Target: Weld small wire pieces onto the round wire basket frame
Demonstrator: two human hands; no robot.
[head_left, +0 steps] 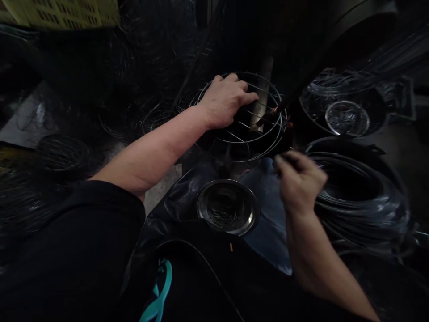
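Observation:
My left hand [226,100] lies over the upper left of a round wire rack [239,141], its fingers curled onto the wires. The rack is made of thin metal rings with straight cross wires. A flat metal bar [263,96] shows at the rack's right, beside a dark rod with a coppery tip [275,110]. To the lower right, apart from the rack, my right hand [300,179] is closed in a pinch and blurred. What its fingers hold cannot be made out. Below the rack, a shiny metal bowl [250,218] contains short thin wire pieces.
A large coil of wire [362,210] sits right of my right hand. Behind it, a dark tub [306,109] holds wire parts and a small metal bowl [347,118]. A yellow crate [63,13] stands at the upper left. Wire rounds [62,152] lie at the left.

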